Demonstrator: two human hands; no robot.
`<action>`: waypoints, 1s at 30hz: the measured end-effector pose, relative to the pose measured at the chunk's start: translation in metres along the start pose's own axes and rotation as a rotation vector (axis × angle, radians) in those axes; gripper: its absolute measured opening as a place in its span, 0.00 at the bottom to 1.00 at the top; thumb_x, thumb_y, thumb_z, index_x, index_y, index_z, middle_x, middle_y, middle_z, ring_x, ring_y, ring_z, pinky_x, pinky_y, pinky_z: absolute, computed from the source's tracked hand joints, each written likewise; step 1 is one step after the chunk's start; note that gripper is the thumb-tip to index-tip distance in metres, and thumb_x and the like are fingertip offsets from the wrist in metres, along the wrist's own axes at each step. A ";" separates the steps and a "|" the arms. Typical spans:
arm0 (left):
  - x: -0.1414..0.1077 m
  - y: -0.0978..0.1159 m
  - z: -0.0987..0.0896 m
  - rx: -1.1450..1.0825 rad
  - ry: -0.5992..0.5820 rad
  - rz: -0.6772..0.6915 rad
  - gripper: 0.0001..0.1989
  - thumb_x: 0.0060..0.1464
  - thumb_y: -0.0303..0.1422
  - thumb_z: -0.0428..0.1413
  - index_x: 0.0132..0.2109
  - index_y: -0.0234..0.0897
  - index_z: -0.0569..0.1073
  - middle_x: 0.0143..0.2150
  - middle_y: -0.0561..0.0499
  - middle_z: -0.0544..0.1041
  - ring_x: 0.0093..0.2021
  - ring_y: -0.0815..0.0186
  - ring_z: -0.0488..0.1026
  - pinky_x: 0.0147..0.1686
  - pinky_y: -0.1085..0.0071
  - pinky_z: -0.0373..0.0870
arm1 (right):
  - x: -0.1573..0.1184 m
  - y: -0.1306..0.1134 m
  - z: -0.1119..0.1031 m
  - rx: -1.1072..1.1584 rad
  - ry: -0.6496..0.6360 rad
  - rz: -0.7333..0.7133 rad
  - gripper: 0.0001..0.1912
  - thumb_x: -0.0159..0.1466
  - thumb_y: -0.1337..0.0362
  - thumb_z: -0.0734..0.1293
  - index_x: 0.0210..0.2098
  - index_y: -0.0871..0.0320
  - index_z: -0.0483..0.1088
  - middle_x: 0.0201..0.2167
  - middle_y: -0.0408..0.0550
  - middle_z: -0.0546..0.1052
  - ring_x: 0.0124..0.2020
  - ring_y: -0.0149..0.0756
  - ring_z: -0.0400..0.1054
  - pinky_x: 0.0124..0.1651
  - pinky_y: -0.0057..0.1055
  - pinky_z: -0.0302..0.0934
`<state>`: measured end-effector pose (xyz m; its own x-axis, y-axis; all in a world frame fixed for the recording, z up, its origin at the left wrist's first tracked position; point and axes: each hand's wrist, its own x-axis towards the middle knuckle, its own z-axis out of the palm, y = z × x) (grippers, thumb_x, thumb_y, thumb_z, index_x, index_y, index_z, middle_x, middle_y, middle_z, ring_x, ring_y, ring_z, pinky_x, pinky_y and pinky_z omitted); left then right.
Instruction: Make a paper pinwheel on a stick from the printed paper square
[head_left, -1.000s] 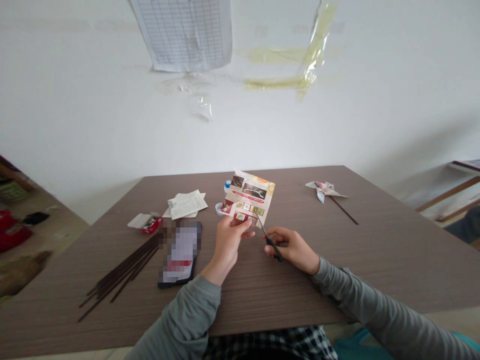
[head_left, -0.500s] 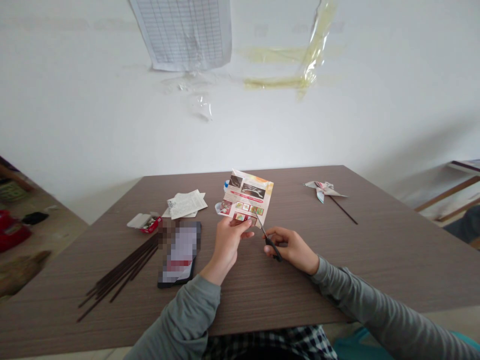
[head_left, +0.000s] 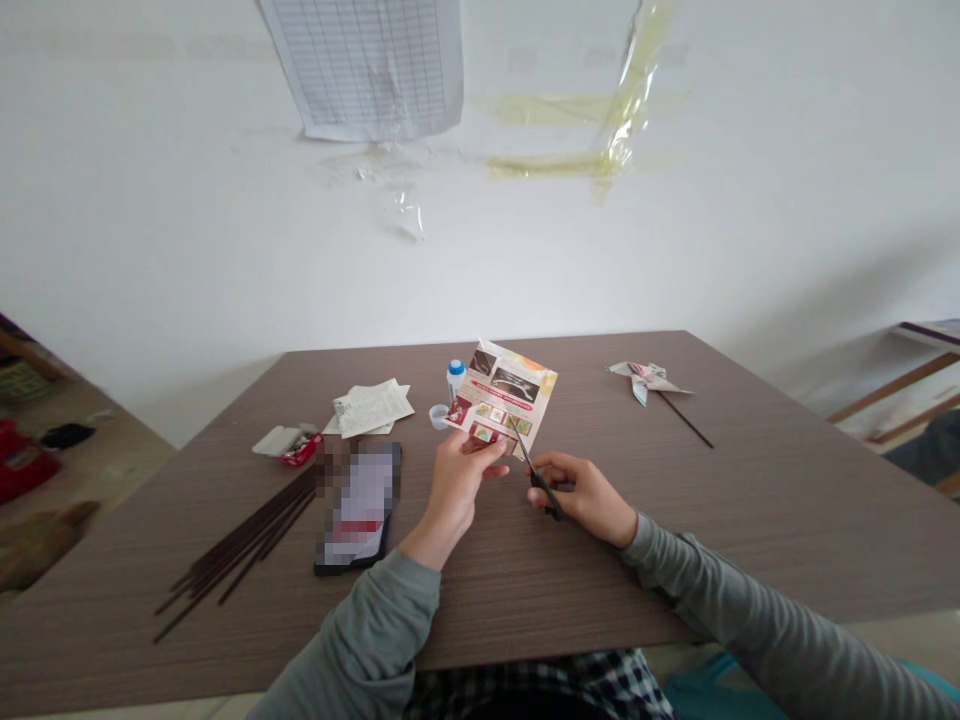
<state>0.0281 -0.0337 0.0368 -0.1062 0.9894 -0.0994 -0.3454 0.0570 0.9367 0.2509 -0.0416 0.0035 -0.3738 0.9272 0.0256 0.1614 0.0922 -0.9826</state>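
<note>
Above left hand's grip, printed paper slants upward.

1 gridded wall sheet, yellowed tape, 1 phone

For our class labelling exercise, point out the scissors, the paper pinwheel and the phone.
Scissors (head_left: 554, 503): head view, black handle.
Paper pinwheel (head_left: 652, 379): head view, folded blades.
Phone (head_left: 363, 505): head view, pixelated screen.

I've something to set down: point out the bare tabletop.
Bare: between the printed sheet and pinwheel, and right of the pinwheel toward the table's edge. Crowded: the left side, with sticks, phone, red box and papers.
</note>
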 end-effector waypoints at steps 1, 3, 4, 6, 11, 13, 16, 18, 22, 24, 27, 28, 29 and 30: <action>0.000 0.000 0.000 -0.005 0.000 0.001 0.24 0.40 0.31 0.88 0.42 0.39 0.88 0.45 0.43 0.96 0.45 0.52 0.93 0.32 0.69 0.87 | 0.000 0.001 0.000 -0.006 0.000 -0.004 0.37 0.61 0.30 0.90 0.49 0.52 0.85 0.31 0.47 0.88 0.33 0.47 0.81 0.48 0.46 0.77; 0.000 0.000 0.000 -0.014 0.001 0.007 0.24 0.39 0.32 0.88 0.42 0.38 0.88 0.45 0.44 0.96 0.44 0.53 0.92 0.32 0.70 0.87 | 0.001 0.003 -0.001 -0.016 0.003 -0.005 0.36 0.61 0.31 0.91 0.49 0.52 0.85 0.31 0.47 0.88 0.33 0.47 0.80 0.47 0.45 0.77; 0.000 0.000 0.000 -0.018 0.002 0.010 0.24 0.39 0.32 0.88 0.42 0.38 0.89 0.46 0.44 0.96 0.44 0.54 0.92 0.32 0.70 0.87 | 0.001 0.004 -0.001 -0.018 0.006 -0.004 0.36 0.60 0.31 0.91 0.49 0.52 0.86 0.30 0.47 0.88 0.33 0.47 0.80 0.47 0.45 0.77; 0.000 0.000 0.000 -0.026 0.006 0.016 0.24 0.40 0.34 0.88 0.44 0.38 0.90 0.47 0.43 0.97 0.45 0.54 0.93 0.32 0.71 0.86 | 0.001 0.005 -0.001 -0.015 0.013 -0.002 0.37 0.58 0.31 0.92 0.49 0.52 0.86 0.30 0.47 0.87 0.32 0.48 0.80 0.45 0.45 0.76; 0.002 0.001 -0.001 -0.036 0.030 0.034 0.25 0.44 0.37 0.89 0.46 0.37 0.91 0.48 0.42 0.97 0.43 0.55 0.92 0.30 0.72 0.84 | 0.000 0.003 0.001 -0.023 0.033 -0.009 0.37 0.59 0.30 0.91 0.48 0.52 0.86 0.29 0.47 0.87 0.31 0.47 0.79 0.42 0.44 0.74; 0.003 0.001 -0.002 -0.030 0.037 0.034 0.25 0.44 0.37 0.89 0.47 0.37 0.91 0.47 0.42 0.97 0.41 0.57 0.91 0.29 0.73 0.83 | 0.000 0.001 0.002 -0.025 0.026 -0.012 0.38 0.58 0.29 0.91 0.48 0.53 0.85 0.27 0.44 0.85 0.30 0.44 0.77 0.41 0.42 0.73; 0.003 0.001 -0.001 -0.017 0.044 0.029 0.25 0.44 0.36 0.89 0.47 0.36 0.92 0.46 0.42 0.96 0.39 0.58 0.91 0.28 0.74 0.81 | -0.001 -0.002 0.002 -0.012 0.018 -0.020 0.37 0.58 0.31 0.92 0.48 0.53 0.85 0.26 0.43 0.84 0.30 0.44 0.76 0.40 0.42 0.73; 0.002 0.002 0.000 -0.008 0.042 0.026 0.24 0.44 0.36 0.89 0.46 0.36 0.92 0.45 0.43 0.96 0.39 0.57 0.92 0.27 0.74 0.79 | -0.001 -0.003 0.003 -0.002 0.015 -0.020 0.37 0.58 0.32 0.93 0.49 0.53 0.85 0.28 0.43 0.85 0.31 0.45 0.77 0.41 0.42 0.73; -0.001 0.002 0.002 0.005 0.029 0.022 0.23 0.43 0.35 0.89 0.46 0.37 0.92 0.42 0.44 0.95 0.38 0.57 0.92 0.26 0.75 0.79 | -0.001 -0.002 0.003 0.023 0.024 -0.009 0.35 0.60 0.33 0.92 0.49 0.51 0.84 0.30 0.45 0.87 0.33 0.46 0.79 0.41 0.43 0.74; -0.002 0.002 0.003 0.007 0.031 0.020 0.23 0.43 0.36 0.89 0.45 0.37 0.92 0.41 0.45 0.95 0.37 0.57 0.91 0.26 0.74 0.79 | -0.001 -0.001 0.003 0.045 0.028 -0.006 0.34 0.60 0.34 0.92 0.48 0.51 0.84 0.30 0.46 0.88 0.33 0.47 0.81 0.41 0.43 0.75; -0.003 0.002 0.004 0.005 0.039 0.022 0.23 0.42 0.36 0.89 0.44 0.37 0.92 0.41 0.45 0.95 0.38 0.57 0.91 0.26 0.74 0.80 | -0.001 -0.002 0.004 0.076 0.022 -0.006 0.34 0.60 0.34 0.93 0.48 0.51 0.84 0.31 0.48 0.90 0.34 0.47 0.83 0.43 0.43 0.77; -0.003 0.002 0.004 0.003 0.042 0.023 0.23 0.42 0.36 0.89 0.43 0.37 0.92 0.42 0.44 0.95 0.38 0.57 0.91 0.26 0.75 0.80 | -0.001 -0.002 0.004 0.085 0.019 -0.007 0.34 0.60 0.34 0.93 0.47 0.51 0.84 0.31 0.47 0.90 0.33 0.47 0.83 0.43 0.43 0.77; -0.003 0.002 0.005 0.001 0.045 0.023 0.23 0.42 0.36 0.89 0.43 0.37 0.92 0.42 0.44 0.95 0.38 0.57 0.91 0.26 0.75 0.80 | -0.001 -0.003 0.005 0.091 0.017 -0.009 0.35 0.60 0.33 0.93 0.47 0.51 0.83 0.31 0.47 0.90 0.33 0.46 0.83 0.42 0.42 0.77; -0.004 0.002 0.005 -0.001 0.049 0.021 0.22 0.42 0.36 0.89 0.43 0.37 0.91 0.43 0.44 0.96 0.39 0.57 0.91 0.26 0.75 0.80 | -0.001 -0.003 0.005 0.096 0.014 -0.010 0.36 0.59 0.33 0.93 0.47 0.51 0.83 0.30 0.46 0.90 0.33 0.46 0.83 0.42 0.42 0.77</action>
<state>0.0324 -0.0366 0.0407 -0.1589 0.9826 -0.0957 -0.3432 0.0359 0.9386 0.2465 -0.0447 0.0057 -0.3618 0.9315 0.0375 0.0691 0.0669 -0.9954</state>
